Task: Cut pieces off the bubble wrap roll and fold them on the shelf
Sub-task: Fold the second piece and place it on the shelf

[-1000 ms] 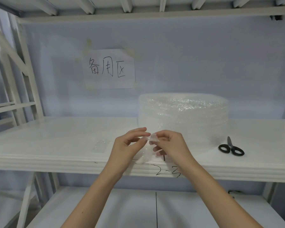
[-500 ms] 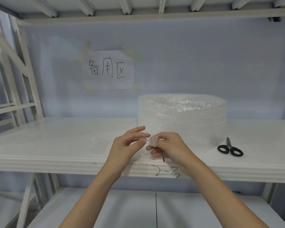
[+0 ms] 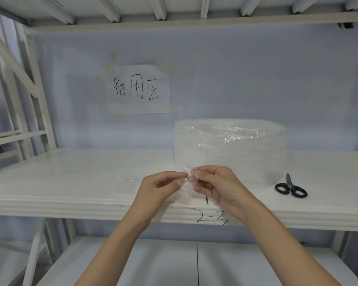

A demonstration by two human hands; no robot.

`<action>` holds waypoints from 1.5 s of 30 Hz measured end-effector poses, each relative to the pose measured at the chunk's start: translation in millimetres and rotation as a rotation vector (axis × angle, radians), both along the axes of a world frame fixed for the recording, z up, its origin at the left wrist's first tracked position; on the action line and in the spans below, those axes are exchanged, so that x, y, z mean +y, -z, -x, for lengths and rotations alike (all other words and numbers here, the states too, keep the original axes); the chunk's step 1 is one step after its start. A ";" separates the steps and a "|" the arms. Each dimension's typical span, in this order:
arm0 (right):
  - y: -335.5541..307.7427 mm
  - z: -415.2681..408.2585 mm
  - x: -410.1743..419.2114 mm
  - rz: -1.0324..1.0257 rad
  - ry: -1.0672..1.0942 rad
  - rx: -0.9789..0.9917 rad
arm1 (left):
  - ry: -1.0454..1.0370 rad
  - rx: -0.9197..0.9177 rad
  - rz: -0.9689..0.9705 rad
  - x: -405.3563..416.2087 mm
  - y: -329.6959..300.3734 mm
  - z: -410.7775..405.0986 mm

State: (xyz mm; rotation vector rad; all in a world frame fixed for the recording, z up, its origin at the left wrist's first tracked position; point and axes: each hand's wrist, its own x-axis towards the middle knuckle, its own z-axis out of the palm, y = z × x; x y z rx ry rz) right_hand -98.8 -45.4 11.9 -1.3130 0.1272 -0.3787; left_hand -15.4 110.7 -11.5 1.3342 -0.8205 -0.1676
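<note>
Two hands meet at the centre of the frame, above the front edge of the white shelf (image 3: 70, 182). The left hand (image 3: 159, 187) and right hand (image 3: 217, 186) each have a closed grip on a small clear bubble wrap piece (image 3: 189, 180), pinched between thumb and fingertips. Just behind them, right of centre, the bubble wrap roll (image 3: 230, 147) stands on the shelf. Black scissors (image 3: 290, 187) lie at the right, near the roll. Another small bubble wrap scrap (image 3: 127, 183) lies flat left of the hands.

Handwritten paper sign (image 3: 137, 89) taped on wall (image 3: 256, 79)
</note>
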 end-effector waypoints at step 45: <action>11.3 -102.0 36.3 0.234 0.031 0.063 | -0.541 -0.143 -0.359 46.3 7.3 -36.9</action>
